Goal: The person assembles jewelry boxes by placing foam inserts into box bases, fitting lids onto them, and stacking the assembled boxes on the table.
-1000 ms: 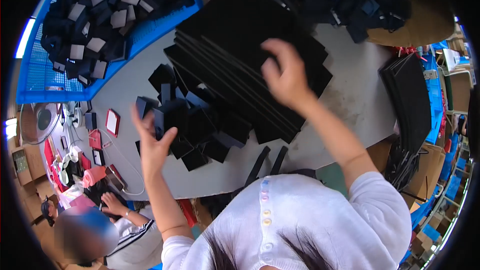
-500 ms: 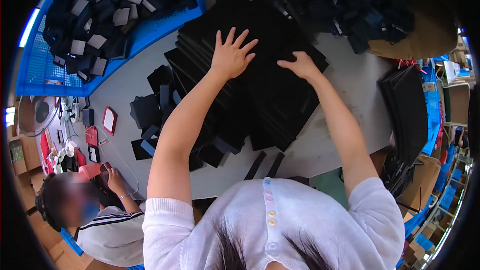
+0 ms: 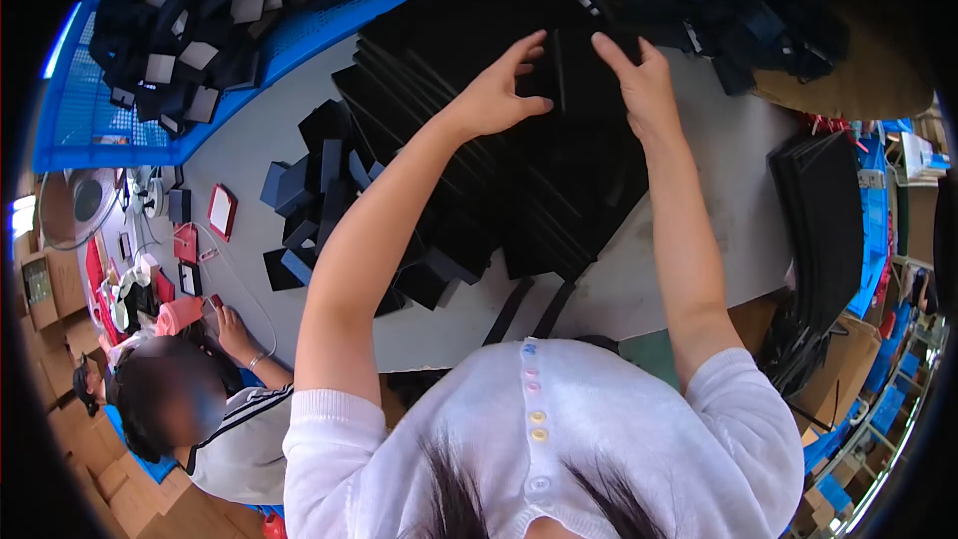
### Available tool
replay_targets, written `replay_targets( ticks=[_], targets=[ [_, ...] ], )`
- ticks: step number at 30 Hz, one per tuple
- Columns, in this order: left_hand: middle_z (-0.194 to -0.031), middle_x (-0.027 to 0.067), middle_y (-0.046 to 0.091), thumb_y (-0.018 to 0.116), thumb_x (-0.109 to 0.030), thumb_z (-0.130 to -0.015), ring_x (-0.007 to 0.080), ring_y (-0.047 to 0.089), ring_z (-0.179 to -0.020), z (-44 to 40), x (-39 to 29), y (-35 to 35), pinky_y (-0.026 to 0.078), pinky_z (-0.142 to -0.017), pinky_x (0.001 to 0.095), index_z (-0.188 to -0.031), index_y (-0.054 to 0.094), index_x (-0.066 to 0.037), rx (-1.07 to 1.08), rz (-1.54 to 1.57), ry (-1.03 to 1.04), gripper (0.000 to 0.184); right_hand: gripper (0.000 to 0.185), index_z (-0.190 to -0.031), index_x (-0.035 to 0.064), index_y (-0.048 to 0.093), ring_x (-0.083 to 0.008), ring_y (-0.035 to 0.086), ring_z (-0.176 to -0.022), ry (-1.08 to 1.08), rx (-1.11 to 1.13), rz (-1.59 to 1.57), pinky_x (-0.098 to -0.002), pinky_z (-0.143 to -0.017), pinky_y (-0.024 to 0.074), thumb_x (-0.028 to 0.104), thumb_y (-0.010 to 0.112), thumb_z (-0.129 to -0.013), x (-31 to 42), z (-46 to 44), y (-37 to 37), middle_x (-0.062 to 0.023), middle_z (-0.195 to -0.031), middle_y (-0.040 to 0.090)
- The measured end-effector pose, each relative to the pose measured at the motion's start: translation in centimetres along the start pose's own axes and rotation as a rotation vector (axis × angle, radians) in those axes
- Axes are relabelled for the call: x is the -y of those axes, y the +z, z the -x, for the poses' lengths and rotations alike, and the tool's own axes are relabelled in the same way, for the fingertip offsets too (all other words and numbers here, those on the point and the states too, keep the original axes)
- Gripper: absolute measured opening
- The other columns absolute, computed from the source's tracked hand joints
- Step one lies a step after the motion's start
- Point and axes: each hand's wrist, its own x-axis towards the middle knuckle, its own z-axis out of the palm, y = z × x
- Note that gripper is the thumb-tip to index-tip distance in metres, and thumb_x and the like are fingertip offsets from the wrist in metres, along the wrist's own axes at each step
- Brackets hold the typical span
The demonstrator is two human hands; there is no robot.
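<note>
A broad stack of black sheets [image 3: 439, 30], perhaps foam or board, covers the middle of the table. Over it, my left hand [image 3: 499, 90] has its thumb apart from its bent fingers. My right hand [image 3: 647, 85] faces it, thumb and fingers also apart. Between the hands a thin upright edge of a black piece [image 3: 560, 75] shows; dark against dark, its outline is hard to make out. I see no firm grip on it by either hand. Left of the stack lie several small black boxes [image 3: 299, 185], some with bluish faces.
At the back left, a blue plastic crate [image 3: 185, 145] is full of small dark boxes. More dark pieces fill a brown container [image 3: 848, 90] at the back right. Black sheets [image 3: 813, 210] stand at the table's [image 3: 714, 170] right edge. A co-worker [image 3: 239, 439] sits at left.
Both hands have lifted from lying spread over the stack and turned to face each other. The right hand has moved farther up the stack, and a thin upright edge now shows between them.
</note>
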Motion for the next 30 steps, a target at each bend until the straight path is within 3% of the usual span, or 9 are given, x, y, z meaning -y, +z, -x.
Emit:
replay_targets(
  ticks=[3, 5, 10, 12, 16, 18, 20, 25, 30],
  targets=[
    [-0.147, 0.0174, 0.038, 0.063, -0.017, -0.089, 0.0317, 0.038, -0.136, -0.4, 2.6, -0.2, 0.033, -0.112, 0.0425, -0.149, 0.029, -0.013, -0.023, 0.127, -0.162, 0.069, 0.058, -0.115, -0.0031, 0.061, -0.0228, 0.062, -0.102, -0.02, -0.021, 0.317, -0.0323, -0.089, 0.0483, 0.037, 0.079, -0.077, -1.3, -1.1, -1.5, -0.0138, -0.11, 0.066],
    [-0.139, 0.0155, 0.049, 0.058, -0.022, -0.094, 0.0279, 0.044, -0.132, -0.2, 3.9, -0.7, 0.035, -0.11, 0.0379, -0.145, 0.036, -0.009, -0.185, 0.648, -0.27, 0.056, 0.061, -0.116, -0.0035, 0.06, -0.0262, 0.06, -0.107, -0.043, 0.081, 0.574, -0.0345, -0.093, 0.047, 0.038, 0.079, -0.075, -4.2, 0.0, -2.6, -0.0155, -0.115, 0.063],
    [-0.116, 0.0127, 0.064, 0.061, -0.024, -0.093, 0.0206, 0.058, -0.113, 0.3, 3.0, -1.1, 0.046, -0.094, 0.0327, -0.13, 0.055, -0.003, -0.214, 0.464, -0.229, 0.043, 0.061, -0.117, -0.0042, 0.059, -0.0351, 0.056, -0.113, -0.229, 0.186, 1.138, -0.0398, -0.096, 0.0451, 0.035, 0.078, -0.074, -6.2, 4.5, -1.7, -0.0188, -0.12, 0.06],
    [-0.108, 0.0118, 0.066, 0.063, -0.019, -0.091, 0.0189, 0.062, -0.103, 1.0, 1.3, -3.5, 0.05, -0.088, 0.0323, -0.12, 0.062, -0.003, -0.326, 0.407, -0.141, 0.033, 0.059, -0.115, -0.0048, 0.06, -0.0351, 0.058, -0.109, -0.11, 0.133, 1.163, -0.0387, -0.093, 0.0462, 0.034, 0.078, -0.074, -5.7, 5.3, -2.1, -0.0186, -0.116, 0.061],
    [-0.101, 0.0086, 0.069, 0.061, -0.004, -0.088, 0.0198, 0.067, -0.087, 2.1, 4.9, -14.6, 0.055, -0.078, 0.0333, -0.107, 0.066, -0.002, -0.874, 0.255, 0.164, 0.02, 0.044, -0.107, -0.0047, 0.062, -0.0224, 0.062, -0.09, 0.186, -0.029, 0.576, -0.0318, -0.083, 0.0491, 0.026, 0.077, -0.08, -5.4, 5.8, -5.7, -0.01, -0.105, 0.065],
    [-0.103, 0.0157, 0.067, 0.066, -0.01, -0.08, 0.0282, 0.063, -0.101, 2.7, 10.5, -22.7, 0.051, -0.087, 0.0396, -0.103, 0.066, -0.002, -1.284, -0.216, 0.035, 0.025, 0.041, -0.113, -0.0034, 0.061, -0.017, 0.059, -0.097, 0.261, -0.229, 0.451, -0.0309, -0.086, 0.0479, 0.024, 0.074, -0.084, -4.7, 6.0, -7.7, -0.0095, -0.11, 0.063],
    [-0.117, 0.0177, 0.059, 0.073, -0.016, -0.072, 0.0319, 0.053, -0.116, 4.2, 17.5, -30.6, 0.045, -0.096, 0.043, -0.116, 0.059, -0.003, -1.382, -0.922, -0.049, 0.048, 0.043, -0.12, -0.0027, 0.057, -0.0189, 0.059, -0.101, 0.187, -0.336, 0.278, -0.0309, -0.091, 0.046, 0.021, 0.071, -0.087, -6.1, 6.4, -10.1, -0.0103, -0.113, 0.062],
    [-0.133, 0.018, 0.048, 0.086, -0.038, -0.062, 0.0331, 0.044, -0.125, 7.2, 22.4, -41.3, 0.041, -0.102, 0.044, -0.132, 0.035, 0.001, -1.188, -1.028, -0.866, 0.095, 0.045, -0.124, -0.0019, 0.054, -0.0202, 0.058, -0.103, 0.209, -0.443, 0.274, -0.0322, -0.094, 0.0446, 0.02, 0.069, -0.088, -5.1, 7.1, -9.7, -0.0101, -0.117, 0.061],
    [-0.121, 0.0218, 0.059, 0.084, -0.044, -0.065, 0.0349, 0.057, -0.115, 7.1, 20.7, -42.9, 0.05, -0.092, 0.0409, -0.133, 0.034, 0.001, -1.024, -0.94, -1.055, 0.096, 0.042, -0.123, -0.0011, 0.055, -0.0179, 0.061, -0.098, 0.161, -0.363, 0.38, -0.03, -0.087, 0.048, 0.023, 0.067, -0.091, -5.7, 5.8, -8.3, -0.0076, -0.112, 0.063]
  ],
)
